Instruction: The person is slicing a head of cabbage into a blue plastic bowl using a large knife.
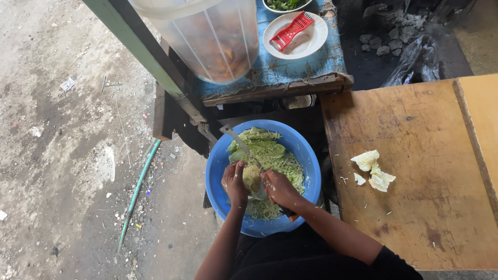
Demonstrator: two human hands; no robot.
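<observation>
Both forearms came up from the bottom edge into a blue basin [218, 181] full of shredded cabbage [282, 168]. Left hand [234, 182] was curled around a chunk of cabbage [252, 177], which sat right between the two hands, touching both. Right hand [279, 189] was closed on what looked like a knife [234, 138], its blade sticking up past the chunk toward the far rim, though the grip itself was partly hidden. Shreds were piled under and behind the hands. Off to the right, a wooden surface [425, 197] had a few cabbage scraps [374, 171] on it, well apart from the basin. Further back, a white plate [316, 37] with a red grater [291, 30] sat beside a clear plastic bucket [212, 39].
</observation>
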